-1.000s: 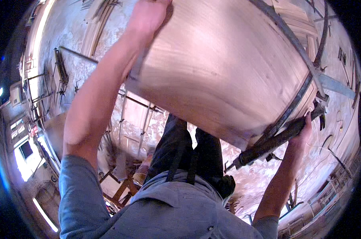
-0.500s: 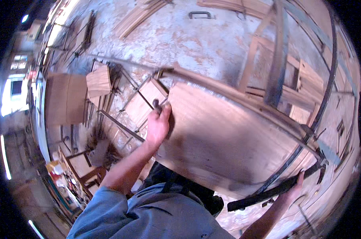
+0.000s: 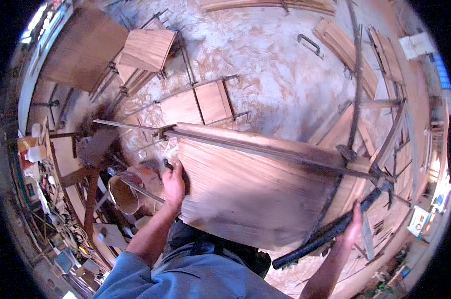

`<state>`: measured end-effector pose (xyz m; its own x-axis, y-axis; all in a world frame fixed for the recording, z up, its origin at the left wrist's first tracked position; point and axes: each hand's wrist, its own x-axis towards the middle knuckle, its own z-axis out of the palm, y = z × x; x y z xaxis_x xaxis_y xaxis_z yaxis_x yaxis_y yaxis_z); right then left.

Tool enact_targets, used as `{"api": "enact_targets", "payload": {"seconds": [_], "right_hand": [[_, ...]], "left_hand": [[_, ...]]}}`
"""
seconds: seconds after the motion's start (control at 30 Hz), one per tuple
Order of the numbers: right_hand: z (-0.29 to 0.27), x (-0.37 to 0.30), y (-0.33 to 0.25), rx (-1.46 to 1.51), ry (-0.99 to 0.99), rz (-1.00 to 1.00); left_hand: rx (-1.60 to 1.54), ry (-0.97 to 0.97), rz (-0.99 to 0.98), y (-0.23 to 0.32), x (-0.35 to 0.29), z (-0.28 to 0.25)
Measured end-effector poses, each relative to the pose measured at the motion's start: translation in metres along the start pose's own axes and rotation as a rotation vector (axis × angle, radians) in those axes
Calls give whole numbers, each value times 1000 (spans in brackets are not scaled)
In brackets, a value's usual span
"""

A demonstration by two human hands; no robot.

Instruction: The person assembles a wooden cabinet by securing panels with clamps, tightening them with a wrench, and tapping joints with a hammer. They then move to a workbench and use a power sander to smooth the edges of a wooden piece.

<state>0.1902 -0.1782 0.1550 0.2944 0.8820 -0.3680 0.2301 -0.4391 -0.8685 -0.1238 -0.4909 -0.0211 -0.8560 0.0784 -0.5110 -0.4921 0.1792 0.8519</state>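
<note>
Wood panel [image 3: 255, 194] is held just in front of the blue shirt [image 3: 200, 271], bar clamp [image 3: 255, 151] along its far edge. Left edge's gripped by the left hand [image 3: 174, 184]; black bar [image 3: 316, 240] is touched by the right hand [image 3: 353, 229], curl can't be told.

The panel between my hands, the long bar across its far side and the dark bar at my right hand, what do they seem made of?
Panel: wood, by its streaked grain; pale brown, apparently unvarnished. Long bar: probably metal, slim, straight and greyish. Dark bar: black with a dull sheen; painted metal or plastic, unclear which.
</note>
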Motion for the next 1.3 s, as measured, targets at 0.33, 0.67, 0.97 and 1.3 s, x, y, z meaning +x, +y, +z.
{"api": "enact_targets", "payload": {"seconds": [0.33, 0.67, 0.97, 1.3], "right_hand": [[219, -1, 36, -213, -412, 174], [404, 91, 184, -316, -540, 339], [508, 140, 326, -286, -633, 467], [600, 142, 408, -310, -639, 509]], "left_hand": [[-15, 158, -40, -18, 153, -82], [323, 325, 40, -81, 284, -69], [277, 328, -215, -211, 407, -102], [292, 458, -187, -280, 503, -109]]}}
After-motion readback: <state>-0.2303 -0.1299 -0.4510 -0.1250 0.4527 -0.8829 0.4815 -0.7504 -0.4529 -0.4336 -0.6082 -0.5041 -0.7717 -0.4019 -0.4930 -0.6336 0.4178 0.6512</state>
